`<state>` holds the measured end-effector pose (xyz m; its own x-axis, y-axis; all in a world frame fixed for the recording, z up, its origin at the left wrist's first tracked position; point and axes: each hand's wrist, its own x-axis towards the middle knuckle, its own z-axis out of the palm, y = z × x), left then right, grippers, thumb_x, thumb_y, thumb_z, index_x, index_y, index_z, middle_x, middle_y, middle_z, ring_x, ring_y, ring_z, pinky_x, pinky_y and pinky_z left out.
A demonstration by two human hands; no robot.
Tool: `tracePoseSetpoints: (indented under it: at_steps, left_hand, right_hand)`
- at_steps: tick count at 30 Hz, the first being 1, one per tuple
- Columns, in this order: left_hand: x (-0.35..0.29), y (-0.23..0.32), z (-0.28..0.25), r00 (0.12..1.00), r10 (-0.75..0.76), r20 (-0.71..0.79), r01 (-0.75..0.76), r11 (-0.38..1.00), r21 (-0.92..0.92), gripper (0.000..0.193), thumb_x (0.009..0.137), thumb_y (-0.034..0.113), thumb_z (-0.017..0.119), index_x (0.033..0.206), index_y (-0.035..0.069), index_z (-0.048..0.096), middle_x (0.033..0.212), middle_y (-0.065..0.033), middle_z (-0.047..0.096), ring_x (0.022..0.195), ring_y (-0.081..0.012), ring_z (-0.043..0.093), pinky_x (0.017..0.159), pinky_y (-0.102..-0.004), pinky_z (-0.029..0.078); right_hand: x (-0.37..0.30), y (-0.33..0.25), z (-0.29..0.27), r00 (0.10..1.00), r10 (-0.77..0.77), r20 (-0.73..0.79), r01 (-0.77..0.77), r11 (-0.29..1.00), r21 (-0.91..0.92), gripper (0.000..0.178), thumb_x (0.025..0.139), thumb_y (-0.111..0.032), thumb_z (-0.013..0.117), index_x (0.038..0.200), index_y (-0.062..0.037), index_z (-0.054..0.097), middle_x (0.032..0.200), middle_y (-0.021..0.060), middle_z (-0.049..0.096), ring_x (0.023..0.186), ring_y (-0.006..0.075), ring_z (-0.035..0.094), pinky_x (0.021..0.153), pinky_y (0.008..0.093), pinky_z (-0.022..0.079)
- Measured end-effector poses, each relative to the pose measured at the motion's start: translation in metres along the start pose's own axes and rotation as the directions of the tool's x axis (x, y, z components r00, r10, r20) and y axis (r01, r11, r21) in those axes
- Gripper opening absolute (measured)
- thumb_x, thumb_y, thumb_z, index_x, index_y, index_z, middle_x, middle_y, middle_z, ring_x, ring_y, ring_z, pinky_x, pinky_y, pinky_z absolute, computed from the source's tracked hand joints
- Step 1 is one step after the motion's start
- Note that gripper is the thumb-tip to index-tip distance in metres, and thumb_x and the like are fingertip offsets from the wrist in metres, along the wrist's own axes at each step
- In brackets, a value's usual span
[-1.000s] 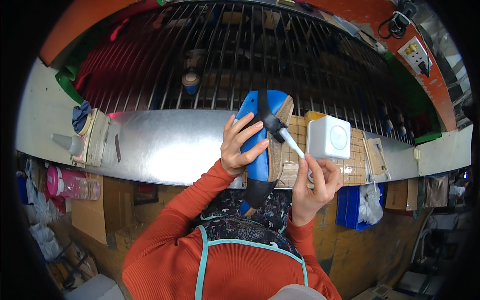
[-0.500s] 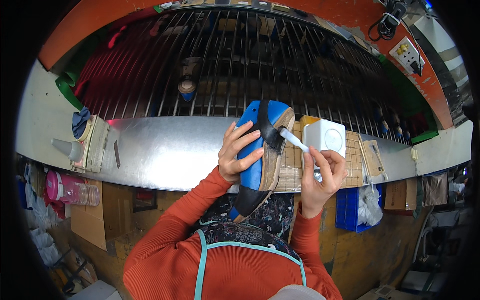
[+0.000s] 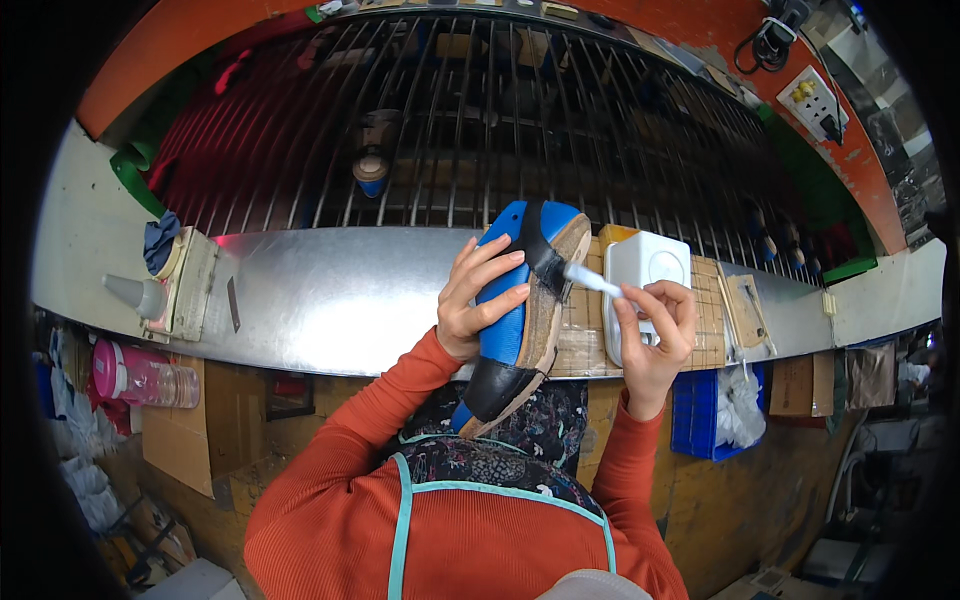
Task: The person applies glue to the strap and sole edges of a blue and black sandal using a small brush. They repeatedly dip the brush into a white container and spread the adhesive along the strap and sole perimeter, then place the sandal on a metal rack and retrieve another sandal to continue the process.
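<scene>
A blue and black shoe (image 3: 506,335) stands tilted at the front of the metal bench, its tan underside edge turned to the right. My left hand (image 3: 477,297) grips it from the left side, fingers spread over the blue upper. Between the thumb and fingers of my right hand (image 3: 660,333) is a small brush (image 3: 592,279) with a whitish handle. Its tip lies at the black strap near the sole edge; whether it touches is hard to tell. Just behind my right hand stands a white plastic container (image 3: 646,262) on a slatted bamboo mat (image 3: 708,325).
Beyond the metal bench (image 3: 310,290) runs a rack of metal rollers (image 3: 440,130), with another shoe (image 3: 371,172) on it. A grey nozzle-shaped thing (image 3: 135,293) lies at the left. Below the bench are a blue crate (image 3: 692,420) and a pink-lidded bottle (image 3: 150,378).
My right hand has moved slightly right with the brush, drawing its tip a little away from the strap. The shoe on the rollers has shifted slightly left. My left hand keeps its grip.
</scene>
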<state>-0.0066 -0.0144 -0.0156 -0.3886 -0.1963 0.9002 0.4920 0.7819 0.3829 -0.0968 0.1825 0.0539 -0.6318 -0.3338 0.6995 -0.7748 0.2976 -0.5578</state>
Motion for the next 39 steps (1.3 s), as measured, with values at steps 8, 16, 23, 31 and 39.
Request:
tracePoseSetpoints:
  at_steps: [8,16,23,31,39]
  left_hand:
    - [0.003,-0.001,-0.001,0.999,0.019,0.025,-0.020,1.000,0.003,0.047,0.070,0.018,0.079,0.114,0.023,0.063,0.125,-0.0106,0.061,0.122,-0.0380,0.055,0.104,-0.0594,0.036]
    - [0.001,-0.003,-0.002,0.997,0.046,0.059,-0.048,0.998,0.035,0.047,0.068,0.018,0.080,0.112,0.024,0.063,0.126,-0.0094,0.061,0.122,-0.0362,0.055,0.105,-0.0581,0.036]
    - [0.003,0.000,0.000,0.998,0.055,0.042,-0.057,0.998,0.041,0.048,0.068,0.017,0.080,0.113,0.025,0.063,0.125,-0.0079,0.061,0.121,-0.0350,0.056,0.106,-0.0576,0.036]
    - [0.005,0.002,0.001,0.992,0.119,0.053,-0.126,0.978,0.167,0.042,0.072,0.016,0.078,0.109,0.028,0.062,0.124,-0.0043,0.062,0.119,-0.0330,0.058,0.103,-0.0560,0.040]
    - [0.003,0.002,0.002,0.981,0.174,0.087,-0.191,0.947,0.258,0.041,0.074,0.015,0.077,0.109,0.030,0.062,0.123,-0.0011,0.063,0.118,-0.0319,0.058,0.102,-0.0558,0.040]
  right_hand:
    - [0.000,-0.003,-0.005,0.997,-0.037,0.061,0.043,0.994,-0.103,0.019,0.071,-0.010,0.080,0.090,-0.0112,0.076,0.087,0.0001,0.060,0.075,0.0132,0.050,0.076,0.0304,0.030]
    - [-0.006,-0.003,-0.011,0.992,-0.083,0.092,0.091,0.992,-0.083,0.020,0.070,-0.010,0.081,0.088,-0.0124,0.076,0.085,0.0003,0.060,0.075,0.0142,0.050,0.075,0.0311,0.031]
    - [-0.011,-0.008,-0.015,0.991,-0.113,0.065,0.122,0.982,-0.144,0.020,0.069,-0.010,0.081,0.089,-0.0114,0.076,0.085,0.0006,0.060,0.074,0.0147,0.050,0.074,0.0298,0.031]
    - [-0.025,-0.023,-0.017,1.000,-0.026,0.014,0.029,0.969,-0.245,0.018,0.074,-0.012,0.079,0.092,-0.0104,0.076,0.086,0.0008,0.060,0.071,0.0131,0.050,0.074,0.0306,0.029]
    - [-0.044,-0.040,-0.007,0.995,-0.047,-0.089,0.002,0.892,-0.453,0.021,0.074,-0.014,0.079,0.095,-0.0117,0.076,0.087,-0.0002,0.060,0.072,0.0118,0.052,0.075,0.0309,0.027]
